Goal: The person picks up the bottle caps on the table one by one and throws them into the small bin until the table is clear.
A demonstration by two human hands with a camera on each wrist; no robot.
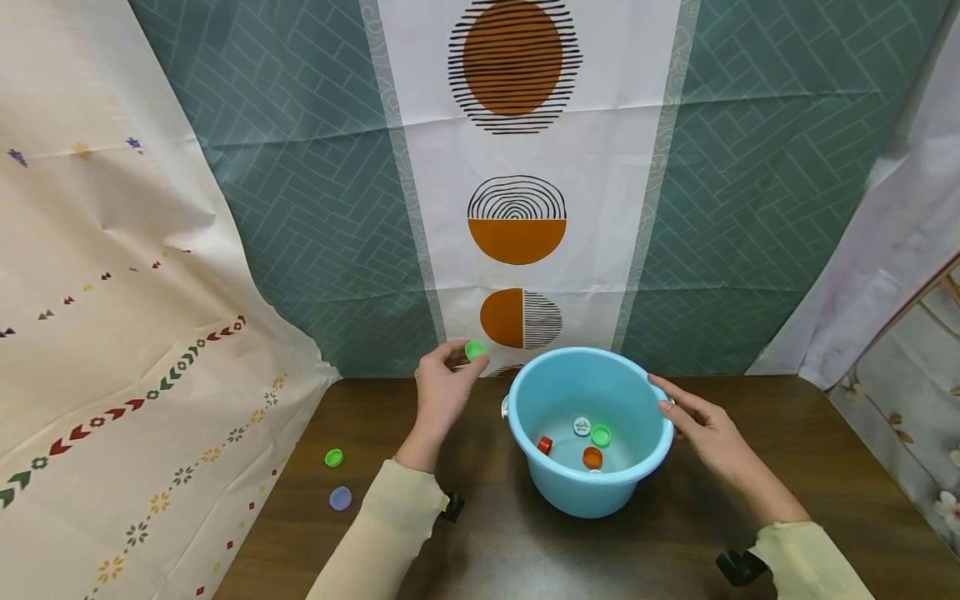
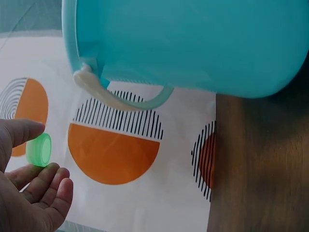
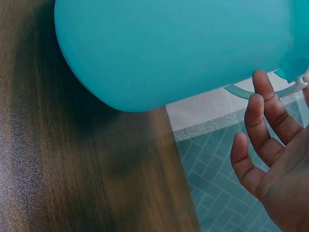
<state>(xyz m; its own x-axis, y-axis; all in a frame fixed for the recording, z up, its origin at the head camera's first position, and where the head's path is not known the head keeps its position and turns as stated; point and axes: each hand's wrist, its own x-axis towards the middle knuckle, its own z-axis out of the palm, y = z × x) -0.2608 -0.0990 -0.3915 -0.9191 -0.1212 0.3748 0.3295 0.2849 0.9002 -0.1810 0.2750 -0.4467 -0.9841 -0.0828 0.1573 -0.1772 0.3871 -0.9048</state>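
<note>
My left hand (image 1: 444, 392) pinches a green bottle cap (image 1: 475, 350) between thumb and fingers, left of the light blue bucket (image 1: 551, 492) and about rim height. In the left wrist view that cap (image 2: 39, 150) sits between the thumb and fingertips. My right hand (image 1: 708, 433) holds the bucket's right rim with thumb and index finger; in the right wrist view the other fingers (image 3: 258, 121) are loosely bent beside the wall. Inside the bucket lie a red cap (image 1: 544, 445), a white cap (image 1: 582, 426), a green cap (image 1: 601, 435) and an orange cap (image 1: 592, 457).
On the wooden table (image 1: 495, 558), left of my left forearm, lie another green cap (image 1: 333, 457) and a blue-violet cap (image 1: 341, 498). The bucket's handle (image 2: 116, 99) hangs behind it. A patterned curtain (image 1: 315, 208) stands along the table's back edge, with cream cloth (image 1: 150, 350) at left.
</note>
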